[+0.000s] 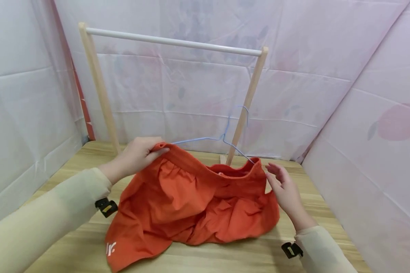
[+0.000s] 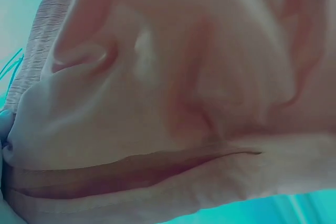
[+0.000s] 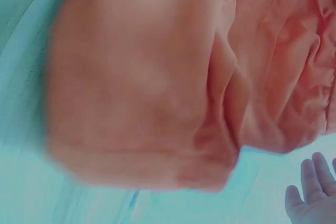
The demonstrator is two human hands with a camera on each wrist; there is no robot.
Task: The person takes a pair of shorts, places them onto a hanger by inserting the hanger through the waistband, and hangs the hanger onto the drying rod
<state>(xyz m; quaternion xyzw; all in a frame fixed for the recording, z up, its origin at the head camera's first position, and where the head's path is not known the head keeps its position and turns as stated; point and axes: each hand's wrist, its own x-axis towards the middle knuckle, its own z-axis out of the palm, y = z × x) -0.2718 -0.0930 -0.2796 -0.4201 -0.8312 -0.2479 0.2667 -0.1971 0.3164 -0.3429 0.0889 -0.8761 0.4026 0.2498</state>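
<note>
Orange shorts (image 1: 188, 193) with a gathered waistband hang in front of me in the head view, white lettering (image 1: 110, 248) near one leg hem. My left hand (image 1: 140, 153) pinches the waistband's left end, thumb on the near side. A thin blue wire hanger (image 1: 205, 139) reaches behind the waistband on the left and dips into its opening on the right. Beside the waistband's right end, my right hand (image 1: 285, 187) has its fingers loosely extended. In the right wrist view, that hand's spread fingers (image 3: 311, 179) appear apart from the cloth. Fabric fills most of the left wrist view (image 2: 147, 103).
A wooden rack with a white rail (image 1: 177, 42) stands behind the shorts; its right post (image 1: 247, 102) is close to the hanger's hook. The wood-grain table (image 1: 205, 259) lies underneath. Pale patterned curtains (image 1: 372, 113) enclose the back and sides.
</note>
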